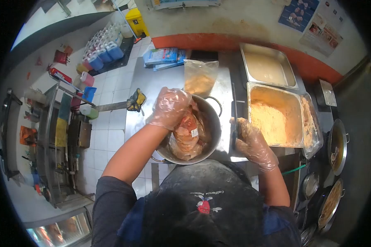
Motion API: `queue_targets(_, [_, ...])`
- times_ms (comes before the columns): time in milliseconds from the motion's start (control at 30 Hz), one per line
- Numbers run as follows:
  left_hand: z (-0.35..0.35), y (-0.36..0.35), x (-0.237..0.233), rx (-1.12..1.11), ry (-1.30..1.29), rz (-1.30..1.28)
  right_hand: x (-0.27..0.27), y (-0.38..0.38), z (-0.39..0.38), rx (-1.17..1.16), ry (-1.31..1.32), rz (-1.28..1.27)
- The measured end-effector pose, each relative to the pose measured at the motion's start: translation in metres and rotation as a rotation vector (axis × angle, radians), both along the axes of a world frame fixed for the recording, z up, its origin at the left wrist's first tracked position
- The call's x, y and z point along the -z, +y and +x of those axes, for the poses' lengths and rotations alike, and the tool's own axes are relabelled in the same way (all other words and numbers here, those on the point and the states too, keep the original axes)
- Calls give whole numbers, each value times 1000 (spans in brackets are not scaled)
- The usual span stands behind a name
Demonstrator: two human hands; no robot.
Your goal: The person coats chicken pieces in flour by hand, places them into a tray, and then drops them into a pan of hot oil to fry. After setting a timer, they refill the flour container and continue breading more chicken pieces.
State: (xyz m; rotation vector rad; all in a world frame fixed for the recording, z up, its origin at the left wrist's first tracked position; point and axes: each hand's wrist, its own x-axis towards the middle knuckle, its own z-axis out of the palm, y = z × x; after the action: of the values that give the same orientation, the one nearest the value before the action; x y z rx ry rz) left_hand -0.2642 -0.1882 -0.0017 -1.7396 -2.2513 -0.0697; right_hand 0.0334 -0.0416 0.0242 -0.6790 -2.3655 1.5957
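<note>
My left hand (171, 108), in a clear plastic glove, is closed on the upper part of a clear plastic bag of raw meat (186, 138). The bag sits inside a metal pot (212, 142) and carries a small white label. To the right of the pot, my right hand (251, 144), also gloved, has a tan floury coating on its fingers. Those fingers are closed around what looks like a knife (235, 101), its narrow dark length pointing away from me. Beyond the pot stands a clear bag of orange-tan powder (200, 80).
On the right are a steel pan of orange-tan breading (272, 119), a pan of pale liquid (272, 68) and a clear tray of coated pieces (311, 123). Pans of oil (337, 148) stand far right. Blue packets (163, 55) lie at the table's back left.
</note>
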Motion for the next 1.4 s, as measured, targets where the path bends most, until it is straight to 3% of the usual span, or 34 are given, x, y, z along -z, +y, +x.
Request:
queue_targets(67, [-14, -12, 0, 31, -55, -11, -1, 5, 7, -32, -10, 229])
queue_targets(167, [0, -26, -51, 92, -88, 34, -18, 17, 12, -73, -189, 303])
queue_targets(200, [-1, -35, -60, 175, -240, 66, -25, 21, 14, -104, -214, 387])
queue_targets(267, [5, -44, -76, 296, -536, 148, -12, 41, 24, -102, -180, 302])
queue_targets(333, [3, -47, -93, 352, -685, 122, -44, 30, 19, -204, -433, 807])
queue_targets(400, [-7, -49, -98, 348, -944, 17, -50, 35, 7, -264, -478, 850])
queue_targets(433, [-10, -50, -92, 341, -948, 18, -52, 38, 2, -322, -521, 895])
queue_targets(467, [-14, -49, -79, 367, -965, 15, -28, 50, 2, -338, -277, 1012])
queue_targets(533, [-14, -44, -62, 440, -946, -23, -32, 47, -19, -386, -250, 1015])
queue_targets(667, [19, -42, -84, 398, -888, -36, -32, 41, -61, -515, -177, 1074])
queue_targets(767, [36, -42, -90, 191, -1072, -21, -29, 30, -73, -596, -135, 1067])
queue_targets(833, [35, -47, -82, 234, -814, 12, -21, 25, -78, -639, -1, 1044])
queue_targets(867, [34, -48, -81, 227, -815, 15, -21, 25, -80, -639, 78, 1065])
queue_targets(967, [28, -52, -79, 265, -677, -11, -33, 18, -83, -671, -94, 964])
queue_targets(1100, [25, -54, -76, 304, -619, -11, -30, 17, -87, -663, -178, 876])
queue_targets(1233, [28, -48, -64, 402, -671, 55, -28, 1, -93, -648, 1, 875])
queue_targets(1267, [30, -47, -65, 358, -871, 71, -26, -2, -95, -641, 21, 823])
queue_targets(1300, [32, -47, -67, 358, -872, 72, -23, -7, -97, -641, 20, 824])
queue_targets(1367, [35, -47, -81, 344, -912, 342, -21, -17, -100, -460, -42, 567])
queue_targets(1400, [32, -49, -99, 312, -792, 303, -27, -18, -100, -466, 245, 678])
